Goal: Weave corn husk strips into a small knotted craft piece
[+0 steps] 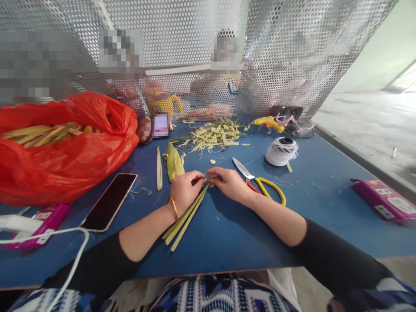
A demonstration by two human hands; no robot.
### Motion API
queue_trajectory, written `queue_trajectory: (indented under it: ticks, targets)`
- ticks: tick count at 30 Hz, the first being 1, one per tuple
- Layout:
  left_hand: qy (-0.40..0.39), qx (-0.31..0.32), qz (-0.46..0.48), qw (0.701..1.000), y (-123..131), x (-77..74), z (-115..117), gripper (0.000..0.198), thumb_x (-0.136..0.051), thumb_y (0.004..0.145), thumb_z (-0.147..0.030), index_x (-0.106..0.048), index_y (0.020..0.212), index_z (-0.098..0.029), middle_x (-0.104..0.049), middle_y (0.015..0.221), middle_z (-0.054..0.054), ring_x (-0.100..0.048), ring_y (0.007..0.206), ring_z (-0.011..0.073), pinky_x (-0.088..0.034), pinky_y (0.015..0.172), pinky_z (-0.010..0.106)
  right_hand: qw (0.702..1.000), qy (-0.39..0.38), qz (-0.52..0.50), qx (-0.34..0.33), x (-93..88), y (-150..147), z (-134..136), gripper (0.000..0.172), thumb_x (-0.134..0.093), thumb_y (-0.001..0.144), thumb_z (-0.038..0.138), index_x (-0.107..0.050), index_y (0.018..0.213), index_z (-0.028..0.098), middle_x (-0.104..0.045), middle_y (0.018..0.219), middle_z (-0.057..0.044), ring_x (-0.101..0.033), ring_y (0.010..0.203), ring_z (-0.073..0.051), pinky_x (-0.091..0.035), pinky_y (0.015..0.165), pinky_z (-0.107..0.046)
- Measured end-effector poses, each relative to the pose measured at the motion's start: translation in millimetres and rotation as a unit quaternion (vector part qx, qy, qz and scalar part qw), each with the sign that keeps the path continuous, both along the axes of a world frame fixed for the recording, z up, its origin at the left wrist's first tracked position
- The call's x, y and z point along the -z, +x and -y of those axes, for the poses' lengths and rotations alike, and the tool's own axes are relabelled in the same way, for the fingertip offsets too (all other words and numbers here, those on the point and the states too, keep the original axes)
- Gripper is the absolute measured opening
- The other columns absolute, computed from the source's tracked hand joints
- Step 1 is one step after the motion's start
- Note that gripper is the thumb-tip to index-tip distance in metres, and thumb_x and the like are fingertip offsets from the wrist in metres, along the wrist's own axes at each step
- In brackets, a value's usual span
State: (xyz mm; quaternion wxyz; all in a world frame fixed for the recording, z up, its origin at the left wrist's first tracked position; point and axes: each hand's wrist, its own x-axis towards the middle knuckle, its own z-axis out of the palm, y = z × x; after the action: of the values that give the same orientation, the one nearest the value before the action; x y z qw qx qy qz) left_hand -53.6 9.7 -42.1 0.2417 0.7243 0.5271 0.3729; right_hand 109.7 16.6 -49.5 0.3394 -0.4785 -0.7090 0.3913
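Note:
Several narrow green plant strips (186,222) lie on the blue table, fanned toward me, their far ends gathered between my fingertips. My left hand (187,190) is closed in a pinch at that gathered end. Opposite it, my right hand (228,184) also pinches there, its fingertips almost touching the left ones. A thin thread may be between them, but it is too fine to make out. Scissors (260,181) with yellow and red handles lie partly behind my right wrist. Beyond my left hand rests a pale green husk (174,161), with a single flat strip (159,168) beside it.
A red plastic bag (107,151) of strips stands at left, near a phone (110,201) and a white cable (82,247). Trimmings (217,134) lie at the back. A white thread spool (281,152), a yellow glue gun (268,123) and a purple power strip (385,200) are at right.

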Motion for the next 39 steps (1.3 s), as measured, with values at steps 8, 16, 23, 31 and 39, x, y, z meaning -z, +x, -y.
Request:
queue_trajectory:
  ticks: [8,16,23,31,39]
  targets:
    - [0.008,0.013,0.040,0.999,0.8,0.5,-0.1,0.009,-0.063,0.074,-0.022,-0.068,0.066,-0.022,-0.069,0.070,0.001,-0.061,0.065,0.0152,-0.047,0.066,0.025,0.999,0.036,0.015,-0.001,-1.4,1.4,-0.8,0.019,-0.057,0.075,0.006,-0.071,0.077,0.020,-0.062,0.074,0.000,-0.060,0.063,-0.011,-0.047,0.065,-0.024]
    - [-0.010,0.009,0.078,0.997,1.1,0.0,-1.8,0.008,-0.065,0.071,-0.021,-0.069,0.064,-0.022,-0.069,0.067,0.000,-0.061,0.063,0.0149,-0.047,0.064,0.025,1.000,0.018,-0.016,0.000,-8.5,2.5,0.8,0.015,-0.058,0.073,0.008,-0.058,0.061,0.018,-0.052,0.073,0.001,-0.053,0.060,-0.010,-0.046,0.061,-0.024]
    - [-0.071,-0.008,0.101,0.992,-3.0,-0.9,-5.2,0.008,-0.064,0.070,-0.023,-0.069,0.063,-0.021,-0.068,0.062,-0.001,-0.059,0.059,0.0145,-0.044,0.059,0.025,0.997,-0.030,-0.071,-0.003,-10.1,6.2,-0.2,0.012,-0.056,0.073,0.010,-0.056,0.063,0.016,-0.053,0.095,-0.003,-0.054,0.054,-0.007,-0.049,0.061,-0.027]
    - [-0.112,-0.046,-0.017,0.992,-8.3,-3.3,-12.0,0.013,-0.061,0.067,-0.021,-0.064,0.055,-0.020,-0.066,0.057,-0.001,-0.058,0.058,0.0144,-0.039,0.057,0.026,0.993,0.011,-0.113,-0.042,-21.8,12.4,1.0,0.014,-0.061,0.075,0.022,-0.059,0.062,0.018,-0.057,0.087,-0.005,-0.058,0.079,-0.015,-0.046,0.066,-0.027]
    - [-0.136,-0.031,-0.028,0.990,-9.3,-5.9,-12.1,0.011,-0.059,0.070,-0.021,-0.065,0.061,-0.019,-0.068,0.063,0.000,-0.061,0.063,0.0158,-0.041,0.061,0.027,0.959,-0.148,-0.232,-0.065,-19.5,2.9,6.0,0.029,-0.059,0.079,0.046,-0.047,0.073,0.020,-0.058,0.062,0.003,-0.061,0.056,-0.013,-0.044,0.059,-0.028]
